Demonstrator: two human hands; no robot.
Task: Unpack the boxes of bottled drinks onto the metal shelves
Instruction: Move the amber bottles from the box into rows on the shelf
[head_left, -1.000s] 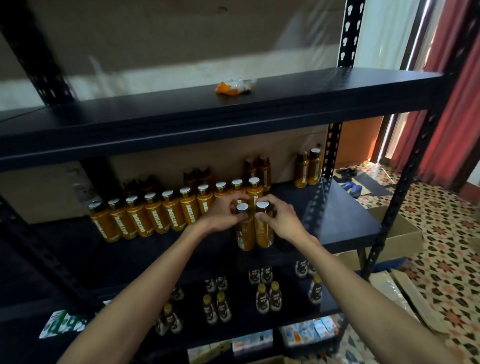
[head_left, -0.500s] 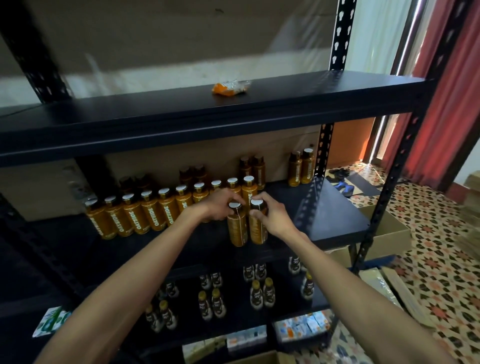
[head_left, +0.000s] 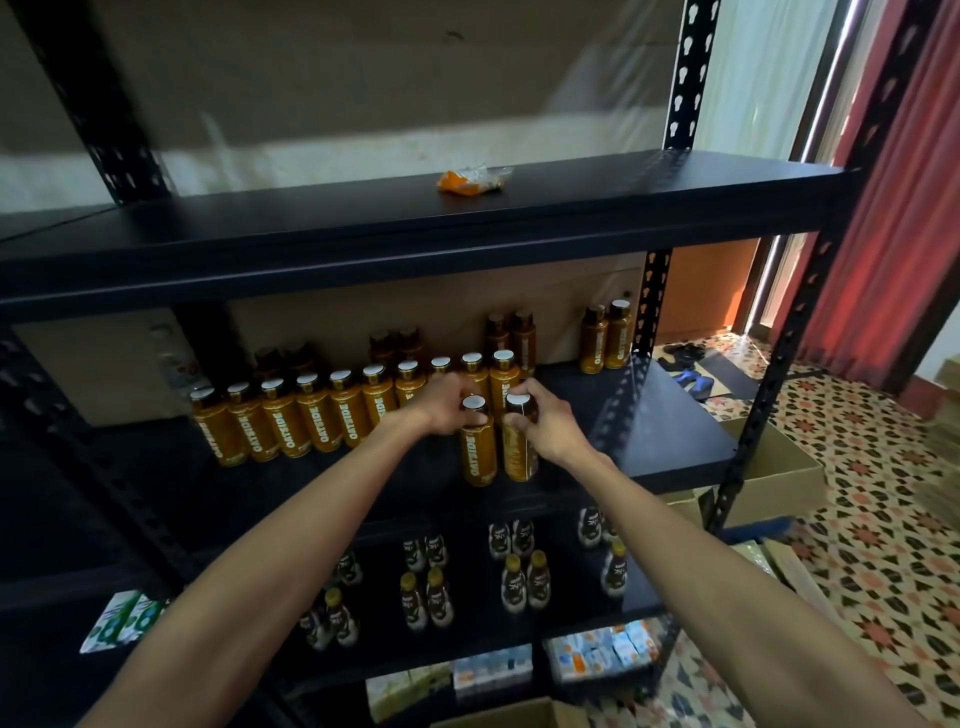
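Note:
Two orange bottles with white caps stand side by side on the middle black shelf (head_left: 649, 415). My left hand (head_left: 441, 408) grips the neck of the left bottle (head_left: 478, 452). My right hand (head_left: 545, 421) grips the neck of the right bottle (head_left: 519, 452). Just behind them runs a row of several matching orange bottles (head_left: 317, 421), with more pairs (head_left: 605, 338) near the back wall.
An orange wrapper (head_left: 467, 181) lies on the top shelf (head_left: 623, 208). Small dark bottles (head_left: 524, 577) fill the lower shelf, with cartons (head_left: 597, 649) beneath. Open cardboard boxes (head_left: 779, 467) sit on the patterned floor to the right, and another box edge (head_left: 509, 717) shows at the bottom.
Both hands stay on the two bottles, which stand at about the same spot on the middle shelf. The view has shifted slightly left.

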